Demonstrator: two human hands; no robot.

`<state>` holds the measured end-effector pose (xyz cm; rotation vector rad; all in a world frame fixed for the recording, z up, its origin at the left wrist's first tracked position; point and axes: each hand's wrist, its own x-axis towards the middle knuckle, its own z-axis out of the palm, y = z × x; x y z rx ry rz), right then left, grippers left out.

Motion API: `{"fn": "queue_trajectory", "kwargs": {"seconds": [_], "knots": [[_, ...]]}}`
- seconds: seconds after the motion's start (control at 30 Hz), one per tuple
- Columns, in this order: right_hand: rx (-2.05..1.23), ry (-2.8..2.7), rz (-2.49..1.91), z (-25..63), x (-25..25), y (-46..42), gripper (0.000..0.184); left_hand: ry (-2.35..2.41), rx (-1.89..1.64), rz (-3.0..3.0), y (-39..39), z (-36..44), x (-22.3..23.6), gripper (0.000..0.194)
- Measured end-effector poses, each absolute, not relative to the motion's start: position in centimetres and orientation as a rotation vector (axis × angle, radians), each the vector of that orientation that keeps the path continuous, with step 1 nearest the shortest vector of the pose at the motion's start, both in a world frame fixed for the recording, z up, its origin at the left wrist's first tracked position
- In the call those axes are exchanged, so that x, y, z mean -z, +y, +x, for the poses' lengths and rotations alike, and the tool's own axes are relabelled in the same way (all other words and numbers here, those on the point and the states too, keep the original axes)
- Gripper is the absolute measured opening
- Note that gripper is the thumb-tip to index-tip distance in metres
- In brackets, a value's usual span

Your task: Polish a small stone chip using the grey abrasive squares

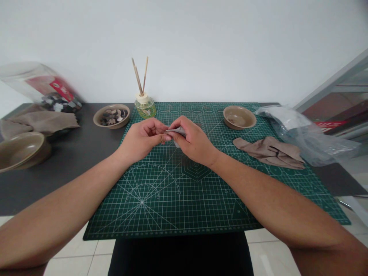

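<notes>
Above the middle of the green cutting mat (161, 214), my two hands meet fingertip to fingertip. My right hand (194, 140) is closed around a small folded grey cloth (178, 130). The thumb and fingers of my left hand (143, 138) pinch together at the cloth's left end. A small pale bit shows under my right fingers, too little of it to name. Whether something is wrapped inside the cloth is hidden by my fingers.
Left of the mat stand a bowl of dark and pale pieces (112, 116), another bowl (23, 151), a brown cloth (43, 122) and a clear jar (40, 82). A reed diffuser (145, 105) is behind my hands. Rightward are a bowl (239, 117), a crumpled brown cloth (270, 151) and a plastic bag (310, 138).
</notes>
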<state>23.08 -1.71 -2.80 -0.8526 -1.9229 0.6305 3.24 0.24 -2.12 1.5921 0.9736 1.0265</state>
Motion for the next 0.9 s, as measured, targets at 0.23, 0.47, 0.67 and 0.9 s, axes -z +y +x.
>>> {"fn": "queue_trajectory", "kwargs": {"seconds": [0.23,0.47,0.67,0.9], "knots": [[-0.663,-1.949,-0.845,23.18,3.18,-1.48,0.011,0.952,-1.010,1.621,0.29,3.09,2.21,0.031],[-0.656,-1.913,-0.884,23.22,2.80,-1.61,0.010,0.976,-1.010,1.674,0.38,3.06,2.26,0.028],[-0.581,-1.809,-1.008,23.37,3.08,-1.38,0.011,0.940,-1.085,1.630,0.45,3.29,2.16,0.029],[-0.716,-1.684,-1.176,23.48,3.18,-1.11,0.019,0.941,-1.066,1.777,0.20,3.31,2.23,0.019]]}}
